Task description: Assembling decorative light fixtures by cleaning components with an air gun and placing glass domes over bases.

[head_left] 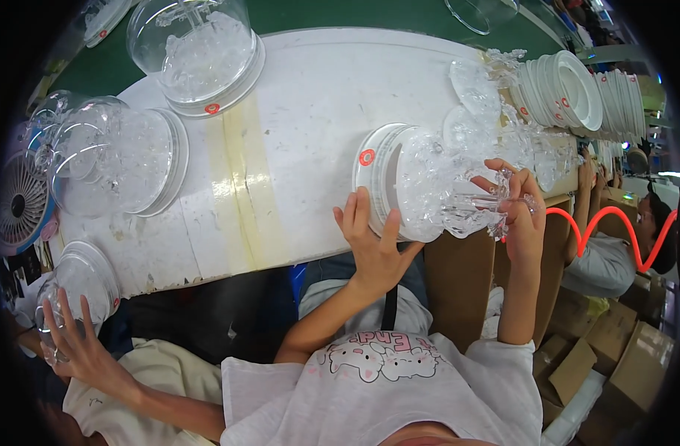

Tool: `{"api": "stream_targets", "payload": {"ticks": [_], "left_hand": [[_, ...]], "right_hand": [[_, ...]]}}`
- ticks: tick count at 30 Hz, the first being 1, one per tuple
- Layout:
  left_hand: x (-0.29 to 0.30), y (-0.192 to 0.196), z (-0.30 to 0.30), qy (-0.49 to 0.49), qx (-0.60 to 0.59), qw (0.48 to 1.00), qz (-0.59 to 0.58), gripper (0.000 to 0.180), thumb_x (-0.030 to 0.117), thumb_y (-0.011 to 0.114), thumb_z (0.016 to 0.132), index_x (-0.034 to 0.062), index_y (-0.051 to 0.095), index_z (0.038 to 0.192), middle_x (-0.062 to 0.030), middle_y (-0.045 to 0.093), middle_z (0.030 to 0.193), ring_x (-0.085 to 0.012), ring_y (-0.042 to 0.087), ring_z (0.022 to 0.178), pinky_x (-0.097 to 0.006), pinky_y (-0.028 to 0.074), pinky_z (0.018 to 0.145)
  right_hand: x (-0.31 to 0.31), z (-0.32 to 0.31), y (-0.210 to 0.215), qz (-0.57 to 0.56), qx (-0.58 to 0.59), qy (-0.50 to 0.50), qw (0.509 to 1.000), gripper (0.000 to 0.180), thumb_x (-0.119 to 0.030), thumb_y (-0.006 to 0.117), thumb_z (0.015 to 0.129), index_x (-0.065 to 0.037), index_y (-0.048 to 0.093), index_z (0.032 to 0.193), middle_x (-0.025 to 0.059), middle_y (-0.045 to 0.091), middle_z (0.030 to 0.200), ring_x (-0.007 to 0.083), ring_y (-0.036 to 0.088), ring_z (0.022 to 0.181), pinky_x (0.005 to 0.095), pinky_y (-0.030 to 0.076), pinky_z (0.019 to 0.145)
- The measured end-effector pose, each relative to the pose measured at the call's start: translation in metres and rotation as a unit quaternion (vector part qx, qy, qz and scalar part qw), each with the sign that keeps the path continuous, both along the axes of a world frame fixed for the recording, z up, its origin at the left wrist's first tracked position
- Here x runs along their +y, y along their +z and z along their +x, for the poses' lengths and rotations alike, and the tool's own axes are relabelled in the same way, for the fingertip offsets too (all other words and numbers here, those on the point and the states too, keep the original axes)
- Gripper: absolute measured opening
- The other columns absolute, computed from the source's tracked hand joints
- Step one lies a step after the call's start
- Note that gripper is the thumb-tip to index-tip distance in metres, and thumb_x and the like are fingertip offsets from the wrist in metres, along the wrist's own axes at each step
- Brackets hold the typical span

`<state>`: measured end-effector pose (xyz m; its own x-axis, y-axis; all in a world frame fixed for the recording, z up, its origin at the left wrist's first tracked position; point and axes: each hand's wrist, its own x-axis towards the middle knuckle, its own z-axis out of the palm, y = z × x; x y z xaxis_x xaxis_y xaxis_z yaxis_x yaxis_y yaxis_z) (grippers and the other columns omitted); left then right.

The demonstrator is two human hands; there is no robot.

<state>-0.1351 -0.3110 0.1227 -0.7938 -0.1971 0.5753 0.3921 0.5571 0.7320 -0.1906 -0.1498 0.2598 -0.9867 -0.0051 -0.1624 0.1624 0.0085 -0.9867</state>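
A round white base (367, 160) with a red ring sticker stands tilted near the table's front edge. My left hand (377, 249) holds its lower rim, fingers spread and the thumb at the lower right. Joined to the base is a clear, crystal-like plastic ornament (422, 182), jagged, with thin stems pointing right. My right hand (518, 204) is closed around the stem ends, fingers bent; just how the fingertips meet the stems is partly lost in the clear plastic.
Domed clear ornaments (206, 67) on white bases stand at the left. Loose clear pieces (474, 89) and stacked white discs (555, 93) sit at the right. A co-worker's hand (76, 346) touches a dome at lower left. A red coiled hose (611, 212) hangs right, above cardboard boxes (593, 327).
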Motion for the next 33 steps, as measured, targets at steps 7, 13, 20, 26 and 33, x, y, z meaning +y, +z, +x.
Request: {"api": "stream_targets", "payload": {"ticks": [7, 13, 20, 26, 33], "left_hand": [[-0.021, 0.018, -0.001, -0.073, -0.117, 0.99, -0.005, 0.097, 0.039, 0.081, 0.061, 0.0052, 0.029, 0.135, -0.0254, 0.03, 0.133, -0.0419, 0.028, 0.125, -0.062, 0.009, 0.104], [-0.079, 0.041, -0.037, -0.238, -0.194, 0.948, -0.084, 0.115, 0.023, 0.085, 0.05, -0.0017, 0.018, 0.14, -0.0234, 0.027, 0.139, -0.0405, 0.018, 0.135, -0.057, 0.016, 0.107], [-0.068, 0.032, -0.057, -0.299, -0.22, 0.922, -0.112, 0.12, 0.033, 0.085, 0.047, 0.0039, 0.018, 0.142, -0.0145, 0.024, 0.147, -0.0322, 0.015, 0.139, -0.051, 0.008, 0.111], [-0.065, 0.026, -0.054, -0.282, -0.178, 0.937, -0.107, 0.113, 0.034, 0.084, 0.046, 0.0014, 0.027, 0.138, -0.0129, 0.037, 0.14, -0.0289, 0.031, 0.133, -0.051, 0.014, 0.11], [-0.064, 0.026, -0.053, -0.282, -0.181, 0.938, -0.091, 0.113, 0.034, 0.084, 0.045, 0.0014, 0.028, 0.138, -0.0142, 0.039, 0.139, -0.0271, 0.036, 0.13, -0.052, 0.015, 0.109]], "right_hand": [[-0.005, -0.011, 0.003, 0.093, 0.015, 0.032, 0.995, 0.016, 0.008, 0.041, 0.07, -0.004, 0.039, 0.08, 0.0201, 0.047, 0.121, 0.029, 0.052, 0.11, 0.0392, 0.043, 0.095], [-0.006, -0.014, 0.009, 0.124, 0.042, 0.126, 0.983, 0.015, 0.008, 0.041, 0.069, -0.003, 0.04, 0.079, 0.0231, 0.046, 0.126, 0.0231, 0.047, 0.115, 0.0408, 0.04, 0.099], [-0.009, -0.013, 0.01, 0.142, 0.046, 0.129, 0.98, 0.014, 0.01, 0.041, 0.072, -0.001, 0.041, 0.082, 0.0181, 0.049, 0.12, 0.0265, 0.041, 0.125, 0.042, 0.042, 0.098], [-0.013, -0.015, 0.014, 0.155, 0.022, 0.11, 0.982, 0.013, 0.011, 0.04, 0.075, 0.0, 0.043, 0.083, 0.0059, 0.039, 0.088, 0.0307, 0.038, 0.128, 0.0408, 0.047, 0.095], [-0.013, -0.008, 0.014, 0.127, -0.001, 0.055, 0.99, 0.013, 0.01, 0.04, 0.075, -0.001, 0.043, 0.083, 0.0068, 0.043, 0.091, 0.0301, 0.04, 0.127, 0.0412, 0.048, 0.093]]}}
